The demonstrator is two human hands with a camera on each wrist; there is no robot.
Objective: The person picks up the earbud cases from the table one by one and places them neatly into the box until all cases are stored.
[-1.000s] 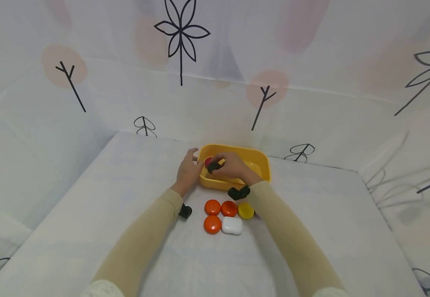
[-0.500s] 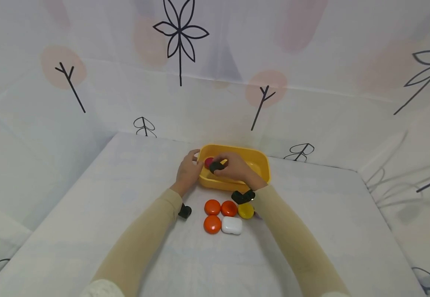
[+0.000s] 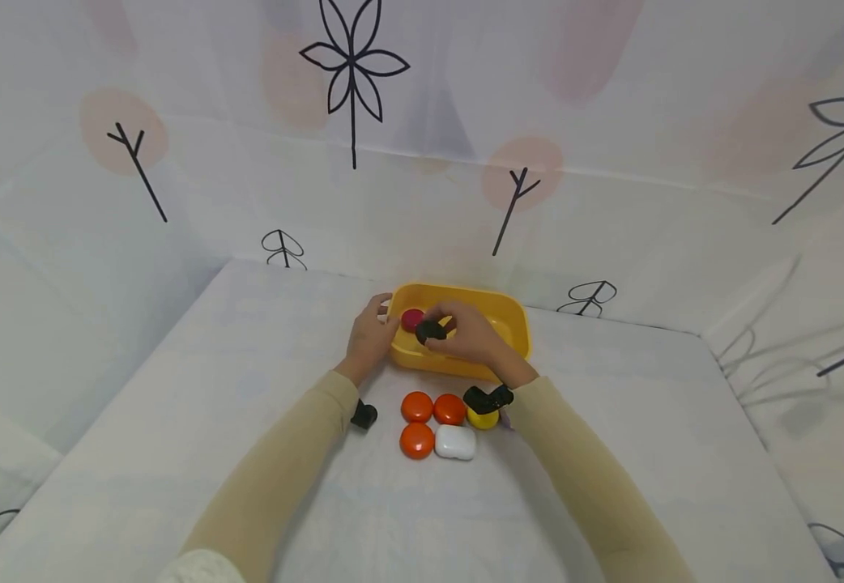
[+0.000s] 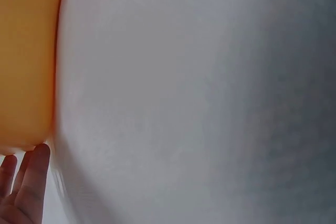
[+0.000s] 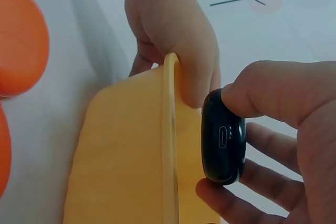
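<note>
My right hand pinches a black earbud charging case between thumb and fingers, over the left part of a yellow plastic tub. A small port shows on the case's edge in the right wrist view. My left hand grips the tub's left wall, thumb over the rim inside and fingers outside; its fingers touch the tub's outside in the left wrist view. Inside the tub, just left of the charging case, lies a round dark-red case. The right hand hides part of the tub's floor.
In front of the tub lie several round orange cases, a white rounded case and a yellow round one, partly covered by the right wrist's camera strap. A purplish thing peeks out by the right sleeve. A patterned cloth wall stands behind.
My right hand has shifted slightly to the right with the black charging case, showing more of the dark-red case in the tub. The left hand has stayed at the tub's left wall.
</note>
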